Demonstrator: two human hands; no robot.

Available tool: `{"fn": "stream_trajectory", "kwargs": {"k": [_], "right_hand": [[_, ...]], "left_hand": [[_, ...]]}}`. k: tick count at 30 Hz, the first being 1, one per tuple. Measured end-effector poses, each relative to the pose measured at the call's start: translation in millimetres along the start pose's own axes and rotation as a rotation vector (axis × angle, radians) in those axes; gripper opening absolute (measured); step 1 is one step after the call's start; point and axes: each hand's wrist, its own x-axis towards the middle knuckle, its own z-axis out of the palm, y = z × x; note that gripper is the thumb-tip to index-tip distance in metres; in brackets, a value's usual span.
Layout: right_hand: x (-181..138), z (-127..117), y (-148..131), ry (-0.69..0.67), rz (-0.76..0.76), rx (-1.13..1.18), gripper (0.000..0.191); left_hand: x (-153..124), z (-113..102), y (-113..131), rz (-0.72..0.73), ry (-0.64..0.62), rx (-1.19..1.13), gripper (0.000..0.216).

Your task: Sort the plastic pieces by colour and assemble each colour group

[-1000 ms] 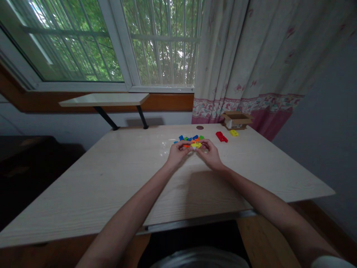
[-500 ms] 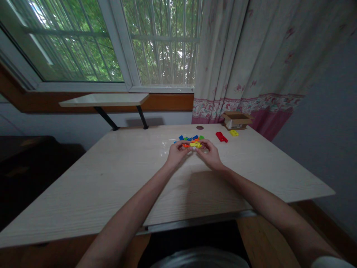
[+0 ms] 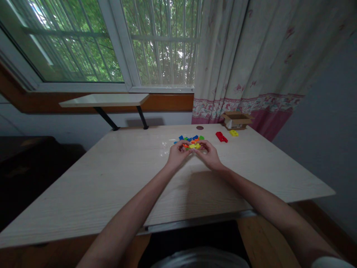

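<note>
Okay so my left hand (image 3: 176, 155) and right hand (image 3: 211, 156) are curled in, fingertips pinching a yellow plastic piece (image 3: 194, 146) right between them, above the bench (image 3: 106, 186). Just past the hands there's a pile of small blue, green and orange plastic pieces (image 3: 189, 138). Off past the right hand sit a red plastic piece (image 3: 221, 137), a loose yellow plastic piece (image 3: 234, 133) and an open cardboard box (image 3: 237, 118). The box has a white label (image 3: 230, 124), but it's too small to read.
</note>
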Motion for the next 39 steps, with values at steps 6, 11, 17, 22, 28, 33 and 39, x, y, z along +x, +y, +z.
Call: {"fn": "stream_trajectory", "kwargs": {"k": [6,11,17,22,28,33,39], "right_hand": [[2.1,2.7,-4.5,-0.009,0.158,0.210,0.035],[4.1,4.3,-8.8,-0.077,0.360,0.497,0.036],[1.4,5.2,-15.2,-0.130,0.465,0.728,0.033],[-0.2,5.2,-18.8,-0.211,0.465,0.744,0.032],[-0.5,4.7,-22.6,-0.245,0.502,0.730,0.040],[-0.6,5.2,-21.6,-0.232,0.523,0.770,0.035],[-0.8,4.9,-18.3,-0.250,0.497,0.734,0.035]], "left_hand": [[4.9,-1.4,-0.2,-0.015,0.054,-0.102,0.028],[7.8,-2.6,0.0,-0.187,0.040,-0.246,0.038],[6.0,-2.5,0.0,-0.250,0.036,-0.300,0.037],[7.3,-3.9,-3.8,-0.277,-0.009,-0.292,0.038],[7.3,-4.2,-5.0,-0.241,-0.014,-0.266,0.038],[7.0,-4.2,-2.5,-0.229,-0.001,-0.268,0.040],[7.3,-4.1,-1.2,-0.231,-0.002,-0.277,0.040]]}}
